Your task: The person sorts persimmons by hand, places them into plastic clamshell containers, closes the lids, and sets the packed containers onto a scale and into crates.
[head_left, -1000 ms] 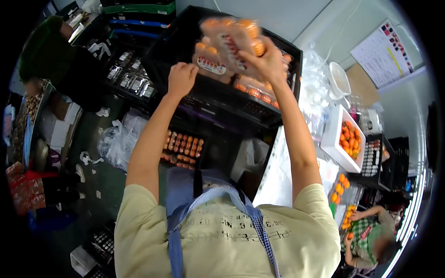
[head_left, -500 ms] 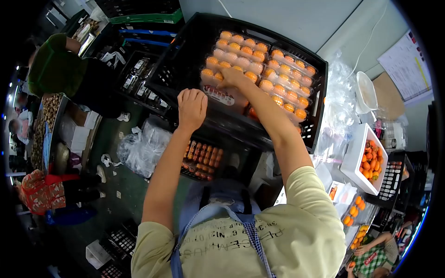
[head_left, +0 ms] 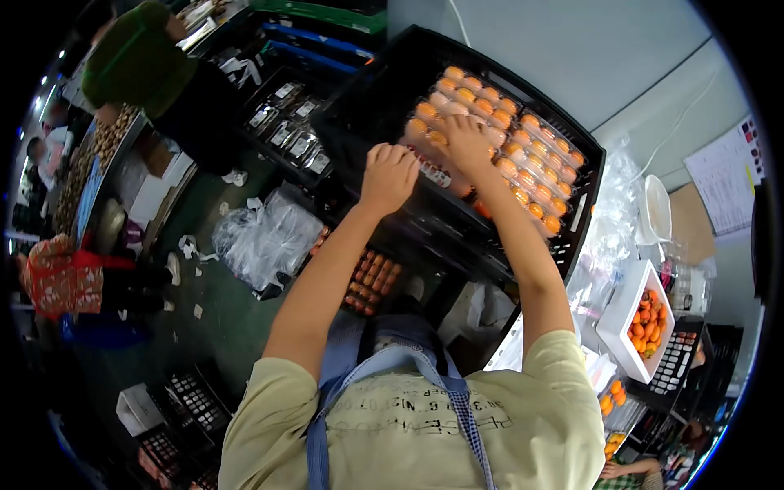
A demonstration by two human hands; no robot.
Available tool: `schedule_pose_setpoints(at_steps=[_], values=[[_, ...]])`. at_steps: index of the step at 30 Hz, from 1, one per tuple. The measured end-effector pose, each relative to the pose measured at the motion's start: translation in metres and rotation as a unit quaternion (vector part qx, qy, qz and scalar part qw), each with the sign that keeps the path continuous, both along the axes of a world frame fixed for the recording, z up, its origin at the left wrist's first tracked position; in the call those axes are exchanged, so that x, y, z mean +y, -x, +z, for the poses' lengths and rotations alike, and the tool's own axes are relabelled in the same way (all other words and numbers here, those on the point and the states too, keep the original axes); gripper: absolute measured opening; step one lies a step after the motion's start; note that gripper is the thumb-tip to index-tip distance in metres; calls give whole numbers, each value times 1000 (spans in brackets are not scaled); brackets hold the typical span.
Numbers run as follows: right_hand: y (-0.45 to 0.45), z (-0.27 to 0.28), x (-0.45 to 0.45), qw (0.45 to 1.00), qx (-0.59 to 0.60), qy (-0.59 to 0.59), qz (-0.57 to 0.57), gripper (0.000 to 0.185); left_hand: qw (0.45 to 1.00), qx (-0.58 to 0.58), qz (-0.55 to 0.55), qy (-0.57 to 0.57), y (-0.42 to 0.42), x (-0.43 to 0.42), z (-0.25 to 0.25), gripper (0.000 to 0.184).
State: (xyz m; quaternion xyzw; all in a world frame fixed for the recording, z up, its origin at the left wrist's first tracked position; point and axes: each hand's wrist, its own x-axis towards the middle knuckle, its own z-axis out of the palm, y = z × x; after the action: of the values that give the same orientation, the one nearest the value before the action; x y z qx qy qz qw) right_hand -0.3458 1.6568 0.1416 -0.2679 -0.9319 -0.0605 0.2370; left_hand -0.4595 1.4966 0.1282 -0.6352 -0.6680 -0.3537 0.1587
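Clear plastic packs of round orange fruits lie in rows inside a large black crate. My right hand rests on top of the left packs, its fingers stretched out over the lids. At the crate's near side, my left hand has its fingers curled over the rim, close to the front corner of the packs. A printed label shows on the front of the pack stack, partly covered by my hands. The left part of the crate is dark inside.
Below the crate sit more packs of reddish fruit and a bundle of clear plastic bags. To the right stands a white foam box of orange fruits. Co-workers stand at the left; stacked crates are behind.
The view has turned, so the crate appears farther right. My right hand has moved from the left edge of the packs onto their tops. My left hand stays at the rim.
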Motion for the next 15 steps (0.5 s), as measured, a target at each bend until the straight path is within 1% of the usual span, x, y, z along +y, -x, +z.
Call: schedule_pose_setpoints(at_steps=[2, 5, 8, 10, 12, 14, 15], values=[[-15, 25, -20, 998, 61, 31, 12, 39, 1000, 8, 7, -8, -1, 0, -2, 15], [-51, 61, -66, 973, 217, 30, 75, 24, 1000, 18, 7, -12, 3, -4, 0, 16], [-99, 58, -128, 948, 312, 58, 14, 13, 999, 31, -1, -16, 3, 0, -6, 16], [-134, 50, -179, 945, 314, 91, -27, 13, 999, 52, 7, -1, 4, 0, -9, 18], [-173, 14, -224, 931, 326, 151, -59, 11, 998, 61, 10, -1, 5, 0, -12, 21], [-212, -17, -281, 926, 302, 198, -112, 9, 997, 72, 11, -13, 6, 1, -14, 23], [-233, -34, -313, 918, 282, 238, -145, 8, 997, 71, 12, 2, 6, 0, -14, 25]])
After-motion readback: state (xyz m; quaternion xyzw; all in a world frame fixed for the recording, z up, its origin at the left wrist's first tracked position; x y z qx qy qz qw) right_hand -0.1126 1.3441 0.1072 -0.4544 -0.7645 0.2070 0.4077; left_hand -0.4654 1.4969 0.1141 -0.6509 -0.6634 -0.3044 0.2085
